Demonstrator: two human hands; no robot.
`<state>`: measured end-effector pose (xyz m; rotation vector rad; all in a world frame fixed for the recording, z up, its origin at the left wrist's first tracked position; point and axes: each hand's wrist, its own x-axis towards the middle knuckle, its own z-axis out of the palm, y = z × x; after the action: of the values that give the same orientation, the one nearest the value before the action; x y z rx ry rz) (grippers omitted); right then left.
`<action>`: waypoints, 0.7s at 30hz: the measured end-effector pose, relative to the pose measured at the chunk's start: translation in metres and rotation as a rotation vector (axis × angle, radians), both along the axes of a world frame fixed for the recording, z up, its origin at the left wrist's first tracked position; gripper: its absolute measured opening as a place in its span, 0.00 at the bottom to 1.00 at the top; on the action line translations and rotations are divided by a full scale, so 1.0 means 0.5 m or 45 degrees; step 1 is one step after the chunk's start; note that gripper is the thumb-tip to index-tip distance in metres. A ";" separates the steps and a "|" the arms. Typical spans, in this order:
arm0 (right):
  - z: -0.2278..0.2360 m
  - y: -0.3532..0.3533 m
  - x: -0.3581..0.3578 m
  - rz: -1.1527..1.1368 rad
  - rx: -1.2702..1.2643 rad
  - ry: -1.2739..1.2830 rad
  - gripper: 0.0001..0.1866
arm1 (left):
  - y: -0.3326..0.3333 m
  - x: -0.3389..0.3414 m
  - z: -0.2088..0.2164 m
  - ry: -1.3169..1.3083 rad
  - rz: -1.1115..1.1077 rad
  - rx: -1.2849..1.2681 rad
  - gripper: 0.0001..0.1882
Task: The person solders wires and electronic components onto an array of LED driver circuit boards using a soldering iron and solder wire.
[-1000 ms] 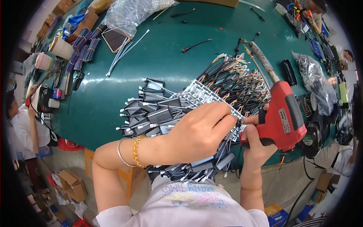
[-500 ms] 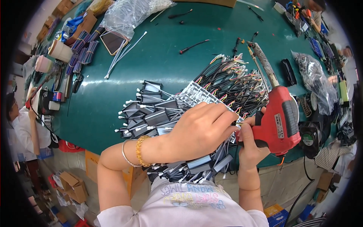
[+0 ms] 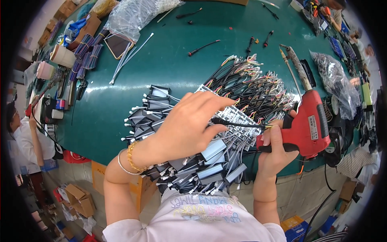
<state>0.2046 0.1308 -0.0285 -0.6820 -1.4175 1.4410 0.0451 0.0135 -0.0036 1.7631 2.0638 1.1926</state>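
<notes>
Red soldering gun [image 3: 310, 126]—one, clamped in right hand [image 3: 276, 155]; left hand [image 3: 187, 125] (fingers spread) beside one black cable [image 3: 244, 124].

Your red soldering gun [image 3: 301, 135] tilted tip-up at the frame's right; your black cable [image 3: 242, 124] stretched nearly level, right of center, yellow wire [image 3: 267, 126] showing.

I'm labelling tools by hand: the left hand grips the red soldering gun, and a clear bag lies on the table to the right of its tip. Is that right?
One slip: the right hand, not the left, grips the red soldering gun, as the head view shows. The clear bag does lie on the table to the right of its tip.
</notes>
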 end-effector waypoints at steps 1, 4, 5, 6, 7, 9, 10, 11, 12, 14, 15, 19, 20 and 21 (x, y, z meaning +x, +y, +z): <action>0.002 0.002 0.001 0.014 -0.058 0.046 0.25 | -0.005 -0.006 -0.001 -0.093 -0.031 -0.034 0.25; 0.002 0.009 0.001 0.001 -0.067 0.067 0.25 | -0.014 -0.019 0.002 -0.176 -0.032 -0.108 0.28; 0.002 0.010 0.001 -0.001 -0.078 0.092 0.25 | -0.017 -0.020 0.004 -0.193 -0.025 -0.147 0.28; -0.001 0.011 0.001 0.005 -0.080 0.112 0.25 | -0.018 -0.022 0.005 -0.237 -0.029 -0.171 0.29; -0.001 0.012 0.001 0.000 -0.080 0.110 0.25 | -0.018 -0.022 0.005 -0.239 -0.034 -0.172 0.29; 0.001 0.012 0.000 -0.018 -0.090 0.102 0.24 | -0.019 -0.022 0.005 -0.280 -0.040 -0.205 0.29; 0.000 0.013 0.001 -0.018 -0.091 0.102 0.24 | -0.019 -0.022 0.004 -0.280 -0.040 -0.206 0.29; 0.000 0.013 0.002 -0.018 -0.093 0.101 0.24 | -0.018 -0.022 0.001 -0.284 -0.073 -0.209 0.27; 0.000 0.014 0.003 -0.018 -0.094 0.099 0.24 | -0.016 -0.022 -0.001 -0.288 -0.105 -0.212 0.25; 0.000 0.013 0.003 -0.016 -0.096 0.102 0.24 | -0.011 -0.018 -0.002 -0.266 -0.117 -0.208 0.24; 0.000 0.013 0.004 -0.015 -0.099 0.104 0.24 | -0.008 -0.016 -0.003 -0.246 -0.130 -0.204 0.23; 0.004 0.010 0.003 0.009 -0.119 0.097 0.25 | -0.001 -0.014 -0.006 -0.218 -0.148 -0.181 0.19; 0.005 0.008 0.003 0.006 -0.124 0.098 0.25 | 0.000 -0.014 -0.007 -0.206 -0.163 -0.186 0.18; 0.006 0.008 0.003 0.004 -0.129 0.100 0.25 | 0.002 -0.014 -0.007 -0.194 -0.179 -0.191 0.16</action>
<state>0.2059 0.1349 -0.0257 -0.6792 -1.2925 1.5337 0.0382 0.0143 -0.0071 1.6637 1.8588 1.0666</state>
